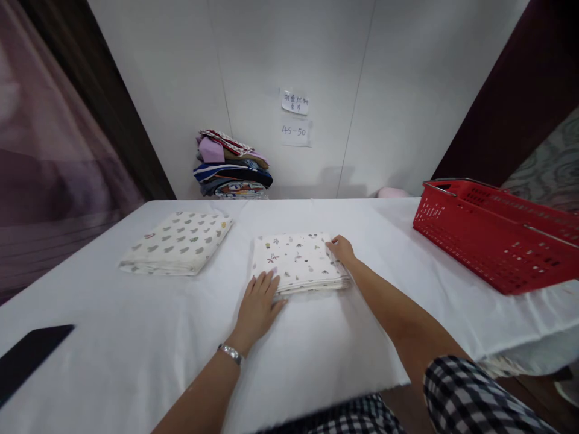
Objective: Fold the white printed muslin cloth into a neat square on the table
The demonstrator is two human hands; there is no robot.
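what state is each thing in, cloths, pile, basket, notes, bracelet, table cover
patterned cloth between the hands: folded, lying flat, left hand and right hand touching it
dotted cloth on the left: folded, lying flat
fabric pile: stacked, uneven
red basket: upright, inside mostly hidden
paper notes: up, written on
bracelet: worn
white table cover: spread, slightly creased

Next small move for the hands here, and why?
Probably square up the near edge of the folded cloth between the hands: its layers show there and look slightly uneven. The left hand is at the near left corner, fingers spread, and the right hand is at the right edge, so both seem placed for a light straightening.
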